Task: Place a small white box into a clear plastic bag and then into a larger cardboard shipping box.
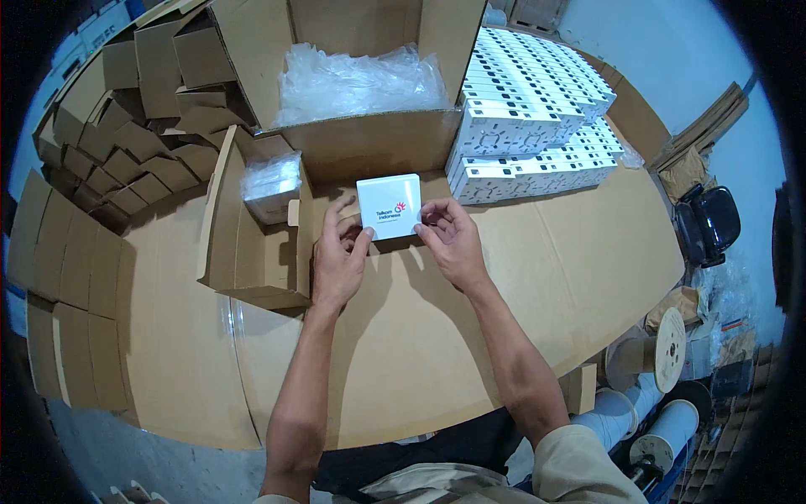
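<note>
A small square white box (388, 220) with a red mark and dark print is held up above the cardboard-covered table. My left hand (340, 265) grips its left edge, thumb at the lower left corner. On the right edge, my right hand (454, 245) pinches it between thumb and fingers. Just left of my left hand stands an open brown carton (281, 256). Inside its far end lie white items wrapped in clear plastic (273, 186); the near part of the carton shows bare cardboard.
Behind the hands, a large open carton (369, 139) holds crumpled clear plastic bags (361, 80). Stacked white boxes (525, 126) fill the back right. Several brown cartons (134, 160) are piled at the left. Wooden spools (669, 349) and a black chair (707, 225) stand beyond the right edge.
</note>
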Available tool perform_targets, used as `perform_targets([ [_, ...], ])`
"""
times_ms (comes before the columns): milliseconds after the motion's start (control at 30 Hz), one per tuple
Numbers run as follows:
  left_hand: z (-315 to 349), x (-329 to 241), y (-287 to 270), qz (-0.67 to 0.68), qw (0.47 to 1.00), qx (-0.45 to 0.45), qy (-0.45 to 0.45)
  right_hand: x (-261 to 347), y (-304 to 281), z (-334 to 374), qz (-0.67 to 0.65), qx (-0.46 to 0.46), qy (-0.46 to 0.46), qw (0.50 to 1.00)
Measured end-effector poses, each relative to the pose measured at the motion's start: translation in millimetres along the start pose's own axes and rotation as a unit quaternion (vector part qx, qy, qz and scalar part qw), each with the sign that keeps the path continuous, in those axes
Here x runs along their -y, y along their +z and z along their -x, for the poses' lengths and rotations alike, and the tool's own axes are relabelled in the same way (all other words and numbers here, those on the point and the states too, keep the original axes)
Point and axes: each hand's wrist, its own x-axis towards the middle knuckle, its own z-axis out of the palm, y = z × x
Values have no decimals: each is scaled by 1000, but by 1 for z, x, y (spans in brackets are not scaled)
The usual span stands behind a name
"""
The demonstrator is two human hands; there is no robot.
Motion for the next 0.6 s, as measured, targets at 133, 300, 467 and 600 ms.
perform_targets([
  [133, 2, 4, 2, -98, 995, -4, 26, -8, -5, -4, 46, 5, -2, 999],
  [300, 3, 4, -1, -186, 982, 1, 38, -12, -7, -5, 112, 8, -12, 994],
  [467, 3, 4, 0, -207, 977, 1, 49, -7, -8, -4, 133, 15, -8, 991],
  [600, 3, 7, 0, -191, 980, 2, 54, -7, -7, -3, 155, 26, -12, 988],
])
